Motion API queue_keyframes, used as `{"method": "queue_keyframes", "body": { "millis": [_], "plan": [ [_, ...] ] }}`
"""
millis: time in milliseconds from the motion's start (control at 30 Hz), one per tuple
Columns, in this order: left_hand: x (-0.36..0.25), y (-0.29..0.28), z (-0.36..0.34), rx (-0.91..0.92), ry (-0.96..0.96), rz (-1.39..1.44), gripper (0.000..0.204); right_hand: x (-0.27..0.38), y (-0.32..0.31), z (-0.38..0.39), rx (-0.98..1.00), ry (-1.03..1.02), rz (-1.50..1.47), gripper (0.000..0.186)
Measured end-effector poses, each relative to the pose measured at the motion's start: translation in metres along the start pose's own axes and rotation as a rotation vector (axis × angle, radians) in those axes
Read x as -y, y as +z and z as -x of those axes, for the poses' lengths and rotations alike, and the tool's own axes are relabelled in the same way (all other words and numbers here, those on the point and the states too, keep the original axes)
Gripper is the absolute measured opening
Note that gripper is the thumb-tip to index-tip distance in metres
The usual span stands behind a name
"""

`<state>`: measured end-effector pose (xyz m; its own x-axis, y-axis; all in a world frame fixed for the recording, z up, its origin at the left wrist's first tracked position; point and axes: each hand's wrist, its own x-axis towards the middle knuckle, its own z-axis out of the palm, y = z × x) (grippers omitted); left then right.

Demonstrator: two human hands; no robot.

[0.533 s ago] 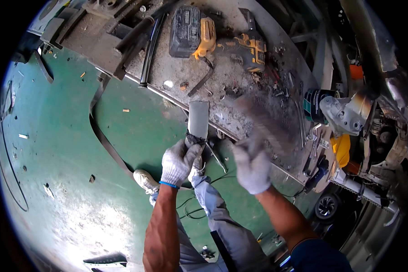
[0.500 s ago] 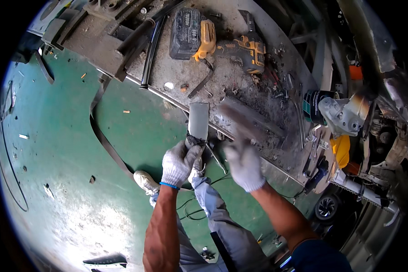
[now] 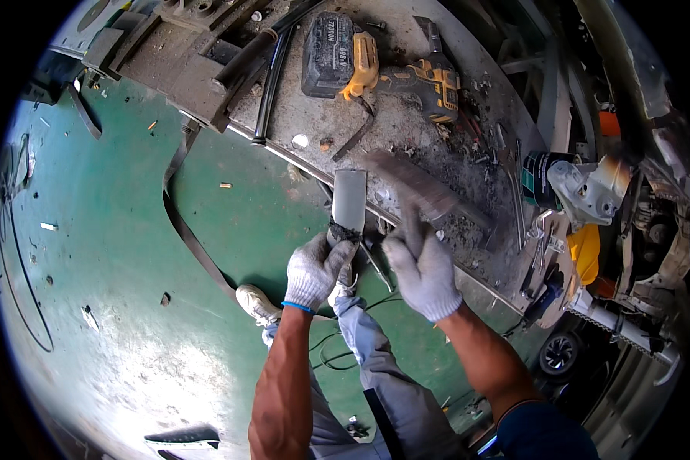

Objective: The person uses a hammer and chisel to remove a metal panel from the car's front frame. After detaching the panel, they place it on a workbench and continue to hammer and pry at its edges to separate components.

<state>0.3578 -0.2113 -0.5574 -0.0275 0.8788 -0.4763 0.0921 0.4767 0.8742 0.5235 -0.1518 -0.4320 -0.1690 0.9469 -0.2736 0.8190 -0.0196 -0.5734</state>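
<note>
My left hand (image 3: 319, 270), in a white knit glove with a blue cuff edge, is closed on a flat grey plate (image 3: 349, 196). The plate points away from me, and a ragged black band crosses its lower end by my thumb. To the right, my gloved right hand (image 3: 422, 268) is closed around a hammer-like tool (image 3: 415, 186). Its long brown-grey head is smeared by motion and lies slantwise over the bench edge, right of the plate. The fingers partly hide the handle. A thin rod (image 3: 377, 268) sticks out between my hands.
On the dusty metal bench (image 3: 299, 157) lie a yellow-black cordless power tool (image 3: 429, 86) and its battery (image 3: 328, 57). A vise-like steel block (image 3: 195, 88) stands at the left. Tools and a can (image 3: 540, 180) are at the right. A strap (image 3: 178, 218) trails onto the green floor (image 3: 107, 253).
The view has shifted slightly, so the scene sits a little further right. The hammer-like tool has swung, its left end now higher and nearer the plate's top. My left hand keeps its grip.
</note>
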Motion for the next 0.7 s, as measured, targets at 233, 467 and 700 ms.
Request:
{"method": "queue_keyframes", "body": {
  "millis": [233, 467, 700],
  "plan": [
    [-0.008, -0.012, 0.014, 0.110, -0.122, 0.303, 0.046, -0.017, 0.001, 0.018, 0.125, 0.101, -0.327, 0.017],
    [-0.028, -0.034, 0.071, 0.225, -0.350, 1.165, 0.053, -0.040, 0.009, 0.083, 0.091, 0.612, -0.785, 0.014],
    [-0.002, -0.042, 0.094, -0.051, -0.411, 1.486, 0.017, -0.069, 0.022, 0.127, 0.276, 0.755, -0.733, 0.015]
  ]
}}
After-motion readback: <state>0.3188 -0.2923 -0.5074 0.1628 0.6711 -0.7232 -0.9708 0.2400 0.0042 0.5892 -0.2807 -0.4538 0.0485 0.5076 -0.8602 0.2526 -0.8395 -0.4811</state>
